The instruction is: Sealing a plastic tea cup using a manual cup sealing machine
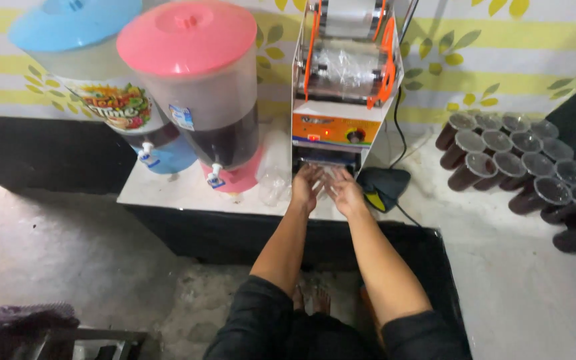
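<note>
Both my hands reach into the dark slot at the foot of the tall steel cup-sealing machine with the orange front panel (338, 100), and I cannot tell whether they grip anything there. My left hand (307, 187) lies palm down with its fingers stretched loosely forward; my right hand (346, 191) sits just beside it, fingers angled in toward the same opening. The fingertips of both fade into shadow under the machine, so whatever is in the slot is hidden from me.

That machine stands upright on the white counter top (188, 190), its long axis vertical and its front facing me. Its top is cut off by the upper edge of the view. A roll of clear film (349, 67) lies crosswise near its head, framed by orange brackets.

Left of the machine stands a clear drink dispenser with a pink lid and pink base (201, 87), dark liquid in its lower part, its small white tap pointing my way. Further left of the machine, a similar dispenser with a blue lid (95, 73) is partly cut off at the top. A crumpled clear plastic bag (273, 177) sits between the pink one and the machine.

Right of the machine, a black cable runs down to a black pouch (383, 185). Well to the right, rows of sealed clear cups of dark drink (521, 170) lie tipped on their sides, lids toward me; the farthest ones run off the edge.
</note>
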